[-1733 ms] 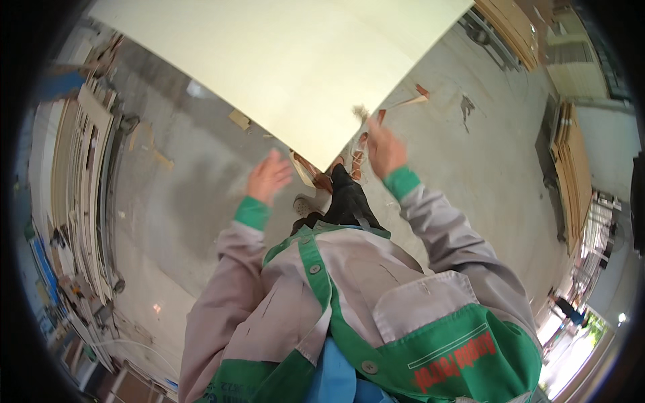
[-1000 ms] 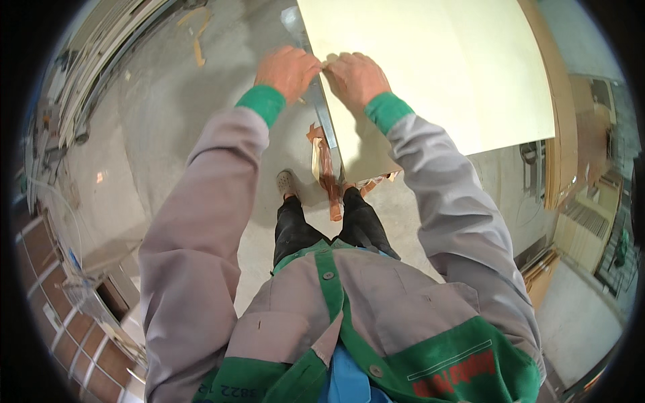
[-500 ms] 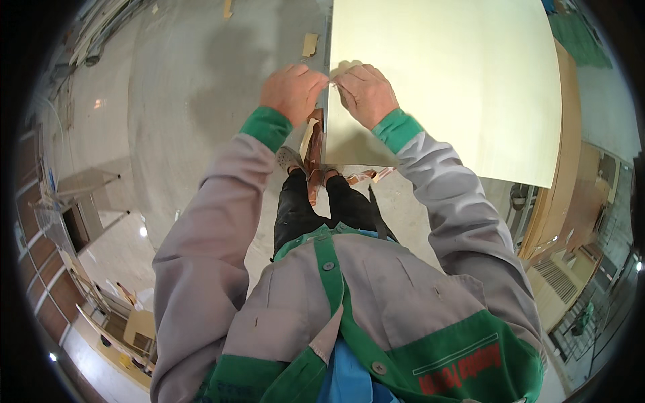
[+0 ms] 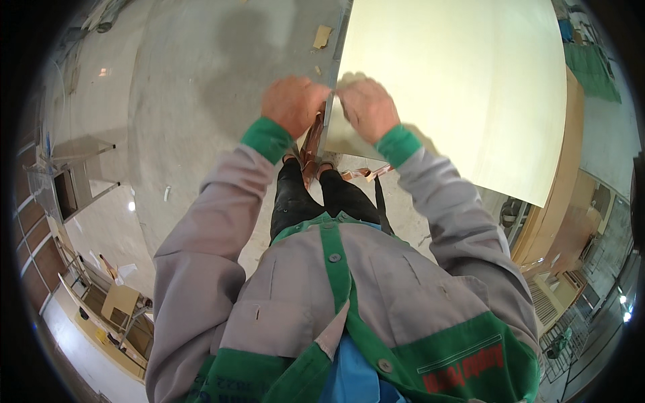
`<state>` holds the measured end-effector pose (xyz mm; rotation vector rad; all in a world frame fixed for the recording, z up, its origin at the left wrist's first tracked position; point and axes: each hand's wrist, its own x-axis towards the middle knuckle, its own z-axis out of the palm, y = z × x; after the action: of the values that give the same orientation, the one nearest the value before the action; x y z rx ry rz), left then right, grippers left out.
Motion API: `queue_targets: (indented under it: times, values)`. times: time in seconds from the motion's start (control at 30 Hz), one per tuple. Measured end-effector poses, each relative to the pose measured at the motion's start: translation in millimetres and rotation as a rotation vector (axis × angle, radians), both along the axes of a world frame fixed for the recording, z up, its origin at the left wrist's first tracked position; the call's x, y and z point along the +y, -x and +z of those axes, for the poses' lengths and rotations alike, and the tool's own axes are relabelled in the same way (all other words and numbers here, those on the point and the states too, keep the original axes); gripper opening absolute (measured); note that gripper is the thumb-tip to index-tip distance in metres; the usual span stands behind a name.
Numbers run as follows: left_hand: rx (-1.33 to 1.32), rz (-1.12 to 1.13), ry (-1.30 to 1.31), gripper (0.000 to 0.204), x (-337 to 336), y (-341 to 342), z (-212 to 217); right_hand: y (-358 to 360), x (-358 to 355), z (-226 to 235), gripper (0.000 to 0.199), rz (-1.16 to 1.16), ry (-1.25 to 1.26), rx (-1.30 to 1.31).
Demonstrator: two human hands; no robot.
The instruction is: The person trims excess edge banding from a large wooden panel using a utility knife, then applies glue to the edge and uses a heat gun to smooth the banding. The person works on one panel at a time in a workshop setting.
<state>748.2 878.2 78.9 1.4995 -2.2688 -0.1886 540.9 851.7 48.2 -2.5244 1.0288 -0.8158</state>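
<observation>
My left hand (image 4: 293, 106) and my right hand (image 4: 367, 109) are both closed, their fingertips almost meeting at the left edge of a large pale, cream-coloured panel (image 4: 450, 80). A thin bit of something seems pinched between the fingertips, but it is too small and blurred to make out. My left hand is over the grey floor just outside the edge, while my right hand is above the panel's near left part. Below them, brown glossy strips (image 4: 311, 140) hang or lie along the panel's edge near my feet.
Scraps of tan material (image 4: 322, 36) lie on the grey floor (image 4: 181, 101). Brown board (image 4: 571, 134) stands along the panel's right side. At the left is a metal-framed stand (image 4: 74, 185); a tan box (image 4: 121, 302) sits lower left. My shoes are close to the panel's near corner.
My view has shifted and turned slightly, so the panel appears tilted. Both hands are a little lower in the picture and slightly blurred, still closed with their fingertips close together.
</observation>
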Motion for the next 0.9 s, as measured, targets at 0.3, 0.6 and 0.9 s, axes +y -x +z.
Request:
queue_targets:
  times: [0.3,0.6,0.9]
  values:
    - [0.169,0.004,-0.059,0.018,68,7,-12,27,31,22,0.030,0.264,0.113,0.066]
    - [0.003,0.039,-0.025,0.024,-177,13,-41,6,-147,-4,0.021,-0.218,-0.022,0.209]
    - [0.003,-0.123,-0.113,0.013,22,3,25,31,20,37,0.024,0.219,-0.252,0.160]
